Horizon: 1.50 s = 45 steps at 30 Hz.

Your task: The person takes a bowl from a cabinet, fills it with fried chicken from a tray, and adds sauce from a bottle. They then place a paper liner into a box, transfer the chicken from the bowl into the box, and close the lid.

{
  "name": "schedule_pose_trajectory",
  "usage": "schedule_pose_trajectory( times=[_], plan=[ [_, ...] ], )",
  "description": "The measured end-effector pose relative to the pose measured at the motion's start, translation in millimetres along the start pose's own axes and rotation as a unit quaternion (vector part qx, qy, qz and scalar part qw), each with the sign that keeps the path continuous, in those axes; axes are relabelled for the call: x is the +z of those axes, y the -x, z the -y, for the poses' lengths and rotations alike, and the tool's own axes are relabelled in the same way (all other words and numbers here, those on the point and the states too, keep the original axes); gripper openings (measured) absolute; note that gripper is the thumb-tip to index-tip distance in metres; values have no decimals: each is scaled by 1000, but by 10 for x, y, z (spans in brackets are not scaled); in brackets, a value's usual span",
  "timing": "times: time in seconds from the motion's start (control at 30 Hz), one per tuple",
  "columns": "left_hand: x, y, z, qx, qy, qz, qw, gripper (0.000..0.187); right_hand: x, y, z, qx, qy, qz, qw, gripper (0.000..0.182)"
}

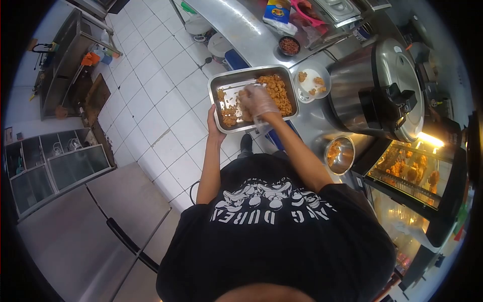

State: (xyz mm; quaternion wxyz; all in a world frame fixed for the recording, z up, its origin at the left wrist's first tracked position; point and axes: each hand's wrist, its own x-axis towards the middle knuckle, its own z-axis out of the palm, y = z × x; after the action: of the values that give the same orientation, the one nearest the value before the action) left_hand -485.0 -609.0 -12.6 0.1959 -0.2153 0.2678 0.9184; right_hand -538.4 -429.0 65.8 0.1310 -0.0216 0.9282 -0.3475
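Note:
A deep rectangular metal tray (254, 72) holds small golden-brown fried pieces (276, 93), heaped at its right end and scattered thinly at the left. My bare left hand (214, 123) is closed on the tray's near left corner, thumb up along the outer wall. Inside the tray, my right hand (259, 102) wears a clear plastic glove and reaches down among the pieces near the middle. Its fingers are smeared by motion, so I cannot tell what they hold. Just right of the tray, a white bowl (324, 75) contains a few similar fried pieces.
A dark bowl of reddish bits (289, 46) sits on the steel counter (234, 20). To the right stand a large cooker (382, 90), a metal bowl (340, 155) with some fried pieces and a lit display case (407, 171). Lidded buckets (219, 45) stand below the counter on the tiled floor (156, 85).

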Motion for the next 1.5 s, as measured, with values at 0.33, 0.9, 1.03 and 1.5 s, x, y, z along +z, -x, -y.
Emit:
schedule_pose_trajectory(
  times=[0.33, 0.9, 1.03, 1.5],
  plan=[
    [-19, -33, -14, -9, -6, 7, 1000, 61, -658, 395, -191, 19, -234, -11, 972, 28],
    [-246, -170, -80, -21, -64, -30, 997, 60, -2103, 1998, 1530, -322, -677, 231, 620, 31],
    [-59, -121, -100, -22, -87, -43, 995, 64, -1928, 1945, 1674, -418, -751, 153, 487, 29],
    [2, -95, -105, -12, -113, -42, 993, 62, -892, 1112, -1542, 412, -196, -265, 849, 50]
  ],
)
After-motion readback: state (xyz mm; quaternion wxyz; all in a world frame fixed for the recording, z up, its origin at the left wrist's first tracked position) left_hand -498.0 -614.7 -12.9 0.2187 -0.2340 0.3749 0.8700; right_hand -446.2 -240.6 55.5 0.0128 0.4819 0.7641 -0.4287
